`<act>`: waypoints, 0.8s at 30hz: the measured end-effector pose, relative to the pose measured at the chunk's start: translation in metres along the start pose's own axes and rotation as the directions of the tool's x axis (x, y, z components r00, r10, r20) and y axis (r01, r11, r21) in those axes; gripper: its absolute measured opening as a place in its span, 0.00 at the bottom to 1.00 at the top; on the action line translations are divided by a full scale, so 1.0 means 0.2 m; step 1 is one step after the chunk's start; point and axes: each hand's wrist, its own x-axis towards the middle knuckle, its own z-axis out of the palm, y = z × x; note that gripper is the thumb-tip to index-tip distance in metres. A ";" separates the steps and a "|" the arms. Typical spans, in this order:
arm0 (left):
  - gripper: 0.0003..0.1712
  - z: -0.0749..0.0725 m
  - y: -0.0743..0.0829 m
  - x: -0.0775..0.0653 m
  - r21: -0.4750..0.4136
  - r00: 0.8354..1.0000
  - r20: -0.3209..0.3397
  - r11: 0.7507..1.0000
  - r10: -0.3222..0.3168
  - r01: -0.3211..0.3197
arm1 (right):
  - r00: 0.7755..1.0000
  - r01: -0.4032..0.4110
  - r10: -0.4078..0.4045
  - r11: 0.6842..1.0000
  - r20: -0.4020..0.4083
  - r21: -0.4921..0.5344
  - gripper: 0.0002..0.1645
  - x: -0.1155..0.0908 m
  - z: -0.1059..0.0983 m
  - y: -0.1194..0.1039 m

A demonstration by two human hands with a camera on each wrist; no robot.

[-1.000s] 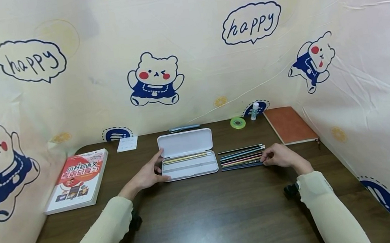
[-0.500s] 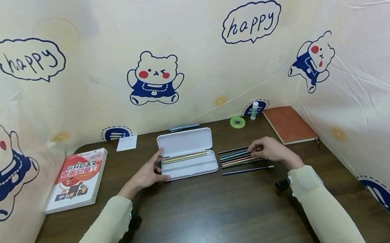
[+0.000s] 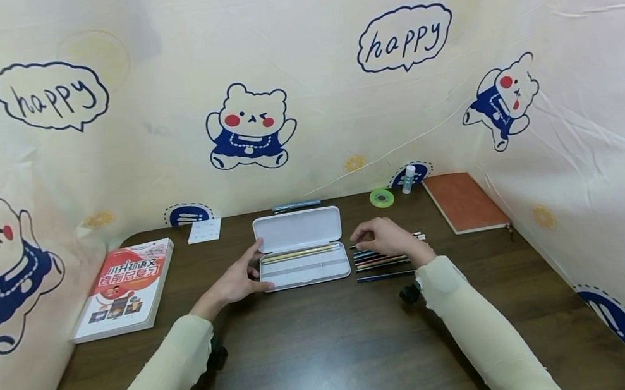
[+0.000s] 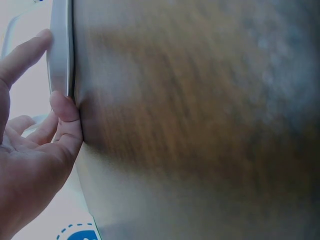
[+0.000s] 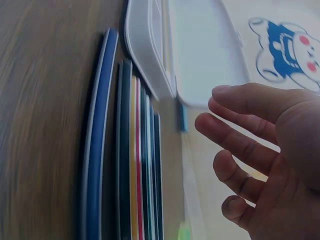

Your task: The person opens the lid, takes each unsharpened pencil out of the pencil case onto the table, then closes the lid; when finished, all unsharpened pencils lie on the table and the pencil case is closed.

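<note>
An open white pencil case (image 3: 306,277) lies on the table with its lid (image 3: 297,229) tipped back. A few gold-toned pencils (image 3: 298,254) lie in its rear compartment. My left hand (image 3: 236,281) grips the case's left end, its fingertips against the wall in the left wrist view. To the right of the case several coloured pencils (image 3: 379,263) lie side by side. A dark blue pencil (image 5: 97,135) lies a little apart in front of them. Over the far side of the row hovers my right hand (image 3: 382,237), fingers loosely bent, nothing in them in the right wrist view.
A thick book (image 3: 122,291) lies at the left, with a white paper slip (image 3: 204,230) behind it. Along the back are pens (image 3: 296,206), green tape (image 3: 381,198) and a small bottle (image 3: 409,180). A brown notebook (image 3: 466,201) lies at the right.
My right hand has moved left and back over the pencils, from their right ends toward the case. The dark blue pencil now lies separated from the row. My left hand stays put.
</note>
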 end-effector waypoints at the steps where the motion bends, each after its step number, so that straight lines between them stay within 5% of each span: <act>1: 0.65 0.00 0.00 0.00 0.000 1.000 0.001 1.000 0.003 -0.003 | 1.000 0.006 -0.006 1.000 0.001 -0.002 0.13 0.02 0.01 -0.01; 11: 0.65 0.00 0.01 0.00 0.005 1.000 0.001 1.000 0.009 -0.009 | 0.999 0.041 -0.040 0.999 0.034 -0.036 0.14 0.12 0.11 -0.12; 24: 0.65 0.00 0.01 -0.01 0.004 1.000 -0.001 1.000 0.001 -0.001 | 0.995 0.073 -0.065 0.992 0.071 -0.108 0.14 0.17 0.18 -0.12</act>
